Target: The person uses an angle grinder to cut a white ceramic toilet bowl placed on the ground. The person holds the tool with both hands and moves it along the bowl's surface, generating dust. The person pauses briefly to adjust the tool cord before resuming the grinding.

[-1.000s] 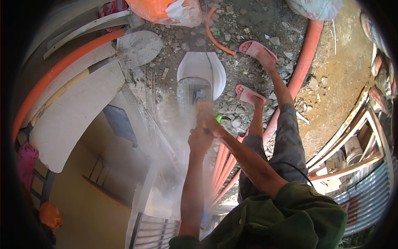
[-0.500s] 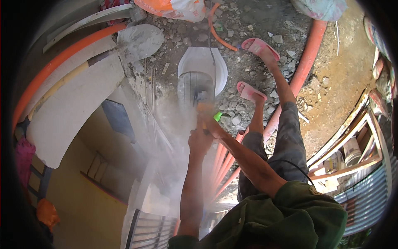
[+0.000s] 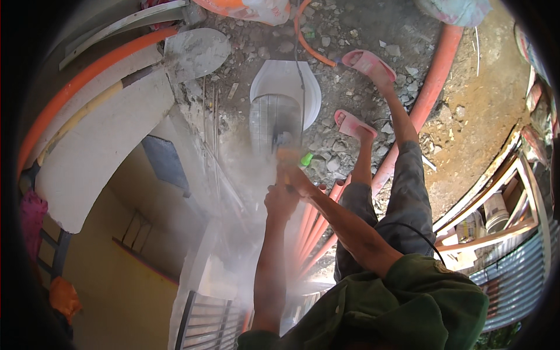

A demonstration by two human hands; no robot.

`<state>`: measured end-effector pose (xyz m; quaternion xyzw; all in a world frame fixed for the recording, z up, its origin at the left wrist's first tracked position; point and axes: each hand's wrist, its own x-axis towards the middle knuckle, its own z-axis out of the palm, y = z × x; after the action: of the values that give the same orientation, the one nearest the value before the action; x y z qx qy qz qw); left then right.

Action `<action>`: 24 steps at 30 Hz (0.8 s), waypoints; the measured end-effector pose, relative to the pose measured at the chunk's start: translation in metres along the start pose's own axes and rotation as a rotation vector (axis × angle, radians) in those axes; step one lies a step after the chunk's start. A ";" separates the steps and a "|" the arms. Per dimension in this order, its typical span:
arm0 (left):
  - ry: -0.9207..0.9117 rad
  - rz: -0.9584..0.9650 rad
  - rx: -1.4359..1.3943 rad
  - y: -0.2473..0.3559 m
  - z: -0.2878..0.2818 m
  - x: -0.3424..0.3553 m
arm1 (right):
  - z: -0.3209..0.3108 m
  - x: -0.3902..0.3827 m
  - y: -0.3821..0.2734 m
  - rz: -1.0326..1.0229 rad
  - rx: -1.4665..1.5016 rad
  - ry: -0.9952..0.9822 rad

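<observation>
Both my hands grip an orange power tool [image 3: 289, 157], partly blurred by dust. My left hand [image 3: 282, 201] wraps round its lower body, and my right hand [image 3: 300, 182] holds it just above and to the right. The tool's far end meets a grey tiled piece [image 3: 269, 114], which lies over a white curved ceramic fixture [image 3: 277, 76]. Pale dust clouds spread below and left of the tool, hiding its working edge. A dark cord [image 3: 300, 87] runs up past the fixture. My feet in pink sandals [image 3: 353, 123] are to the right, on rubble.
Orange pipes [image 3: 312, 221] lie below right of my hands, a thick one [image 3: 437, 70] beside my legs. A white board [image 3: 105, 146] and opening are at left, above a metal railing [image 3: 207, 321]. Wooden frames [image 3: 519, 219] and corrugated sheet [image 3: 513, 280] stand at right; sacks [image 3: 449, 9] lie at top.
The ground and fixture have shifted slightly upward in view. My hands keep their grip on the tool, with little movement, and the dust around it has drifted.
</observation>
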<state>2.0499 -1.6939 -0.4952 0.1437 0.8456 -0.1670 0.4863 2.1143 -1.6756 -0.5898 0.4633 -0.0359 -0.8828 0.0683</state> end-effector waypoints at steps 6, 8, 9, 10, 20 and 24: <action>0.016 0.032 -0.017 -0.004 0.003 -0.002 | 0.000 -0.004 -0.001 0.043 -0.020 0.014; 0.018 0.020 -0.005 -0.007 0.008 -0.002 | -0.001 -0.003 0.003 0.030 -0.015 0.005; 0.024 0.025 -0.009 -0.007 0.009 -0.002 | -0.002 -0.002 0.005 0.001 -0.027 -0.003; 0.029 0.030 -0.014 -0.007 0.009 -0.001 | -0.004 0.000 0.007 -0.028 -0.039 -0.012; 0.077 0.057 -0.004 -0.014 0.018 0.005 | -0.009 0.008 0.006 -0.037 -0.145 -0.062; 0.045 0.018 -0.015 -0.018 0.020 0.000 | -0.003 -0.002 0.011 0.014 -0.073 0.014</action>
<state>2.0579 -1.7186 -0.5024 0.1512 0.8563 -0.1529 0.4696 2.1193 -1.6858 -0.5885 0.4665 -0.0061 -0.8797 0.0915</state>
